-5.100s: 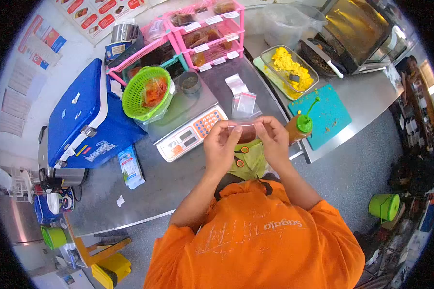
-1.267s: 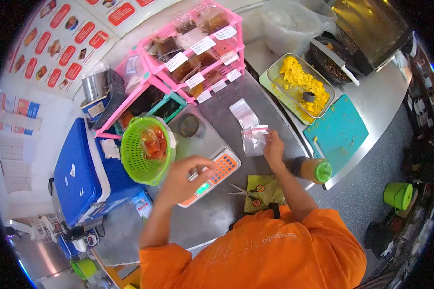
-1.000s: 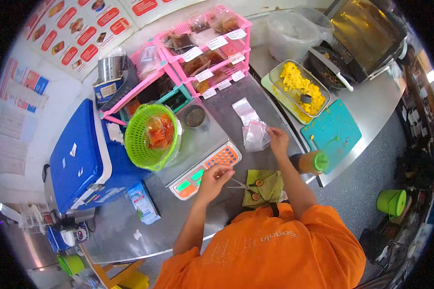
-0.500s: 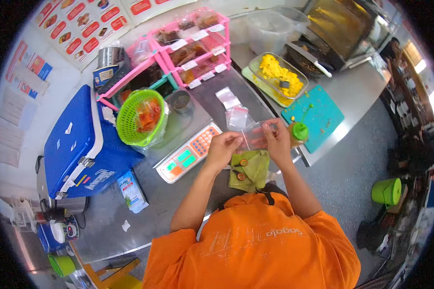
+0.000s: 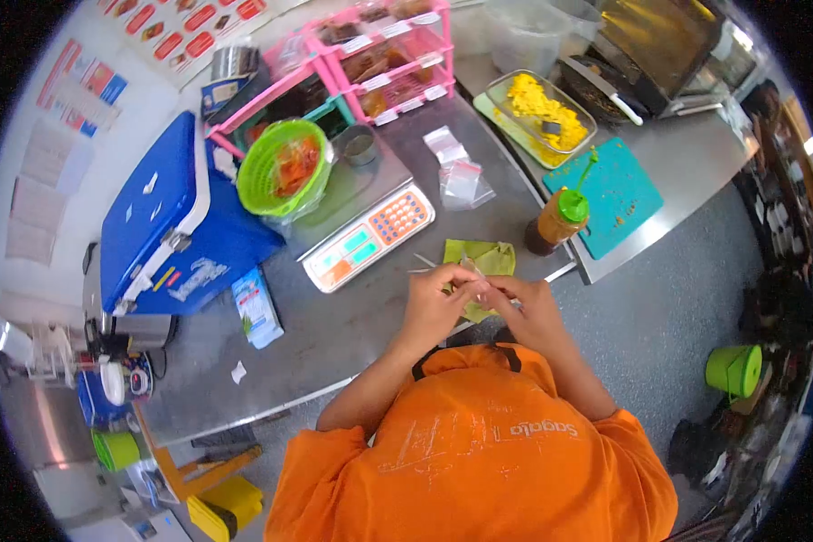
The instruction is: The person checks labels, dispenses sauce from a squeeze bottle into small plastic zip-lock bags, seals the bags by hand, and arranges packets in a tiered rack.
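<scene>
My left hand [image 5: 438,305] and my right hand [image 5: 526,312] meet close to the counter's front edge, with thumbs and fingers pinched together. Between the fingertips is a small clear plastic bag [image 5: 481,293], mostly covered by the hands. Just beneath and beyond them lies a flat yellow-green piece [image 5: 495,259]; whether it is cloth or leaf I cannot tell. To the right stands a squeeze bottle [image 5: 551,226] of brown sauce with a green cap. More small clear bags [image 5: 462,182] lie further back.
A digital scale [image 5: 369,239] is at the left, carrying a green basket [image 5: 260,185] and a metal cup [image 5: 360,149]. Beyond are pink racks [image 5: 388,70]. A blue cooler [image 5: 176,235] stands far left. At right are a teal cutting board [image 5: 628,199], a yellow-filled tray [image 5: 506,135] and a knife [image 5: 605,92].
Both hands have come down toward my body and closed together; the bag, spread between them before, is now bunched and mostly hidden. The view has shifted, and the sauce bottle shows fully.
</scene>
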`<state>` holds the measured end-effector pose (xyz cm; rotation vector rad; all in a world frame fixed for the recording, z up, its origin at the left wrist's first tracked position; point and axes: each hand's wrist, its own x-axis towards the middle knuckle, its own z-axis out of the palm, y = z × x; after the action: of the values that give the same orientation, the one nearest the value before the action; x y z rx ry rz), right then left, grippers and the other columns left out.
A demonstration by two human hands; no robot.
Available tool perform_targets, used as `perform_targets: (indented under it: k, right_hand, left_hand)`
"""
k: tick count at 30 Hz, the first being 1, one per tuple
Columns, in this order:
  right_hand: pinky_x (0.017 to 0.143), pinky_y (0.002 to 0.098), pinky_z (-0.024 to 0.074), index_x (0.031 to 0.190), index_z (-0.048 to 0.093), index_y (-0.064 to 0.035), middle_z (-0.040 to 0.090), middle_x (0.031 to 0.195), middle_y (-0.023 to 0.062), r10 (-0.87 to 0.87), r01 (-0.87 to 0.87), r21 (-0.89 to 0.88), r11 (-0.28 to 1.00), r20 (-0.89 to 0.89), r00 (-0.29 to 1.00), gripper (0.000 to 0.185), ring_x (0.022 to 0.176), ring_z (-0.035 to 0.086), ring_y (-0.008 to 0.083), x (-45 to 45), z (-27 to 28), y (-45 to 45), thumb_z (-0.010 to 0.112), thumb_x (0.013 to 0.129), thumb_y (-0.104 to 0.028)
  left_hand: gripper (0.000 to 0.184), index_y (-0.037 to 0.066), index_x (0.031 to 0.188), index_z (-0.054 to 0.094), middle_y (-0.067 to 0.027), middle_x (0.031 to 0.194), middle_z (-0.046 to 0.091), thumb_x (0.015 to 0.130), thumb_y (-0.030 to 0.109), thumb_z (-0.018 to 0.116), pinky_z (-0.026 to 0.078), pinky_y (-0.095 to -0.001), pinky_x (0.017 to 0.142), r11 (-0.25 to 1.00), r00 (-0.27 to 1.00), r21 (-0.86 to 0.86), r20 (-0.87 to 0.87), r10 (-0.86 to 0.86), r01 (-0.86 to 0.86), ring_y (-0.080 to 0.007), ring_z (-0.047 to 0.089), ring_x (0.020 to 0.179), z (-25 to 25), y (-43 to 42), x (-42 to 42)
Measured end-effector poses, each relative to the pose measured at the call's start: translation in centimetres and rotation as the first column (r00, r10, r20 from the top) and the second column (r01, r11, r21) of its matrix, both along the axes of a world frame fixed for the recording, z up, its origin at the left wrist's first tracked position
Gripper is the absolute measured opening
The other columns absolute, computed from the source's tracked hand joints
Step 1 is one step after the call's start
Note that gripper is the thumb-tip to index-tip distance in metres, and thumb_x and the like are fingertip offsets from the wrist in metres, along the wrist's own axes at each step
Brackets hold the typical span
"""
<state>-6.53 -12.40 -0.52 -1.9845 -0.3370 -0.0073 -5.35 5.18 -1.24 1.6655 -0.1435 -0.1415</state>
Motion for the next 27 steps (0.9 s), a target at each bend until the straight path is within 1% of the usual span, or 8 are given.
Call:
perform_targets:
  k: [2, 4, 7, 13, 20, 23, 25, 27]
  right_hand:
    - [0.060, 0.0432, 0.0519, 0.100, 0.065, -0.0007, 0.069, 0.075, 0.0157, 0.047, -0.047, 0.013, 0.999, -0.024, 0.999, 0.024, 0.068, 0.068, 0.0343, -0.3, 0.1, 0.0, 0.063, 0.089, -0.022]
    - [0.062, 0.0446, 0.0527, 0.091, 0.065, -0.0003, 0.067, 0.072, 0.0177, 0.068, -0.057, -0.206, 0.977, 0.047, 0.997, 0.018, 0.068, 0.066, 0.0379, -0.3, 0.3, 0.1, 0.059, 0.089, -0.017]
    - [0.061, 0.0474, 0.0515, 0.081, 0.062, 0.0004, 0.063, 0.069, 0.0204, 0.149, -0.090, -0.432, 0.897, 0.106, 0.983, 0.017, 0.066, 0.063, 0.0417, -0.6, 0.3, 0.4, 0.059, 0.087, -0.015]
    - [0.058, 0.0500, 0.0481, 0.074, 0.059, 0.0000, 0.061, 0.068, 0.0226, 0.188, -0.148, -0.319, 0.936, 0.098, 0.977, 0.020, 0.064, 0.061, 0.0428, -0.2, 0.0, -0.4, 0.059, 0.085, -0.017]
    - [0.057, 0.0490, 0.0483, 0.076, 0.059, -0.0012, 0.062, 0.069, 0.0204, 0.021, 0.042, -0.402, 0.915, 0.151, 0.988, 0.017, 0.063, 0.061, 0.0415, -0.7, -1.1, -1.3, 0.061, 0.085, -0.016]
    - [0.059, 0.0458, 0.0506, 0.079, 0.061, -0.0026, 0.064, 0.070, 0.0176, -0.107, 0.183, -0.314, 0.932, 0.245, 0.964, 0.008, 0.062, 0.062, 0.0398, -1.1, -1.0, -0.5, 0.062, 0.082, -0.010]
    - [0.064, 0.0407, 0.0542, 0.085, 0.066, -0.0039, 0.068, 0.080, 0.0173, -0.211, 0.286, -0.059, 0.956, 0.540, 0.815, 0.006, 0.067, 0.065, 0.0381, -1.1, -2.1, 0.1, 0.062, 0.081, -0.004]
    - [0.067, 0.0381, 0.0551, 0.088, 0.068, -0.0025, 0.070, 0.087, 0.0163, -0.154, 0.233, -0.114, 0.966, 0.471, 0.869, 0.008, 0.072, 0.067, 0.0342, -1.6, -2.6, -0.1, 0.063, 0.081, -0.003]
  left_hand:
    - [0.008, 0.003, 0.091, 0.067, -0.0048, 0.081, 0.069, 0.089, 0.011, 0.069, 0.053, -0.0247, 0.054, 1.000, 0.997, -0.014, 0.077, 0.005, -0.004, -0.0122, 0.065, 0.067, -0.5, 0.0, -0.8]
    - [0.011, 0.003, 0.090, 0.061, -0.0094, 0.081, 0.065, 0.092, 0.014, 0.062, 0.052, -0.0350, 0.055, 0.949, 0.893, 0.308, 0.442, -0.080, -0.067, -0.0246, 0.066, 0.066, -0.2, 0.1, -0.9]
    - [0.015, 0.004, 0.089, 0.057, -0.0146, 0.083, 0.062, 0.094, 0.018, 0.056, 0.050, -0.0449, 0.058, 0.840, 0.885, 0.543, 0.396, -0.245, -0.010, -0.0360, 0.063, 0.070, -0.5, 0.5, -1.6]
    - [0.013, 0.004, 0.086, 0.056, -0.0179, 0.080, 0.062, 0.091, 0.016, 0.057, 0.049, -0.0482, 0.059, 0.761, 0.868, 0.649, 0.385, -0.315, -0.011, -0.0401, 0.062, 0.070, -1.3, 0.6, -1.8]
    - [0.015, 0.001, 0.078, 0.059, -0.0201, 0.068, 0.062, 0.085, 0.014, 0.059, 0.050, -0.0489, 0.057, 0.805, 0.878, 0.591, 0.357, -0.319, 0.052, -0.0406, 0.062, 0.062, -1.0, -1.0, -2.2]
    - [0.016, 0.002, 0.073, 0.061, -0.0197, 0.065, 0.062, 0.082, 0.015, 0.061, 0.050, -0.0481, 0.056, 0.741, 0.919, 0.669, 0.331, -0.216, -0.067, -0.0397, 0.063, 0.060, -0.1, -1.7, -1.8]
    - [0.017, 0.003, 0.070, 0.062, -0.0191, 0.063, 0.063, 0.080, 0.016, 0.063, 0.050, -0.0480, 0.055, 0.668, 0.962, 0.730, 0.262, -0.077, -0.146, -0.0398, 0.063, 0.060, 1.0, -2.0, -1.3]
    - [0.016, 0.004, 0.071, 0.063, -0.0174, 0.062, 0.062, 0.081, 0.017, 0.064, 0.049, -0.0472, 0.054, 0.682, 0.942, 0.710, 0.323, -0.095, -0.175, -0.0387, 0.062, 0.059, 1.5, -2.9, -1.5]
